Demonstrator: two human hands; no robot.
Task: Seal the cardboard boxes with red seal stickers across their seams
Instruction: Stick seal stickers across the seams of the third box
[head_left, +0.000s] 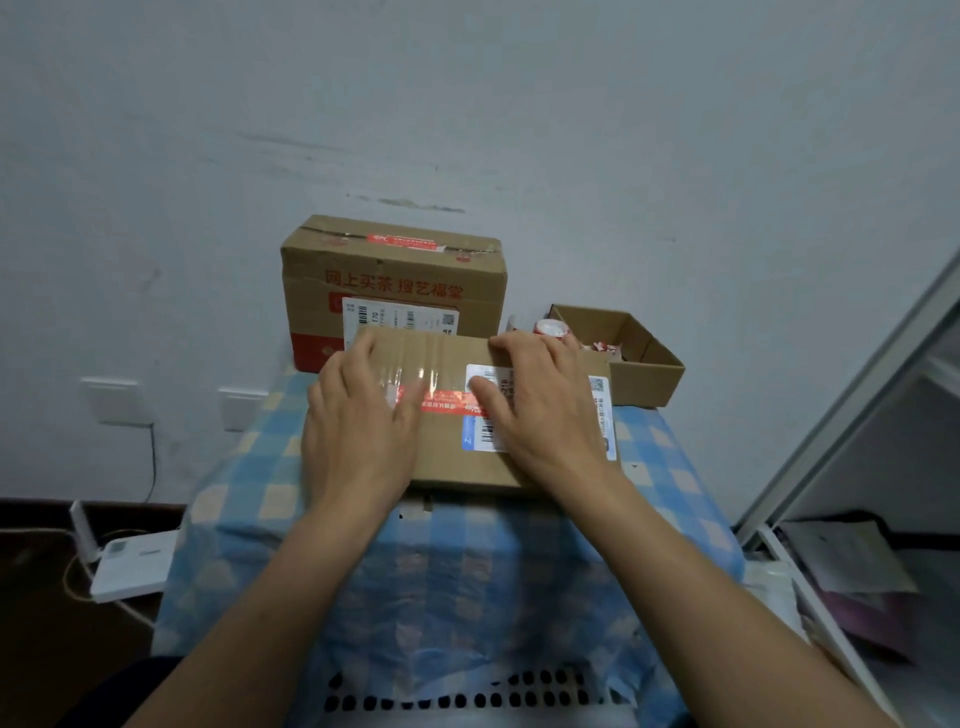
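Centrally, box (457, 462) on blue checked cloth (519, 566), pale wall (519, 104) behind; left hand (358, 426), right hand (545, 410) flat atop, grips spread.

Around my work spot: cloth, wall and floor clutter.
A blue-and-cream checked cloth (467, 571) covers the surface before me, set against a pale, scuffed wall (571, 130). Low on my left are two white wall plates (115, 400), with a black cable (154, 462) hanging below one. A white router (136, 569) lies on the dark floor, and a grey frame (852, 384) slants up at my right.
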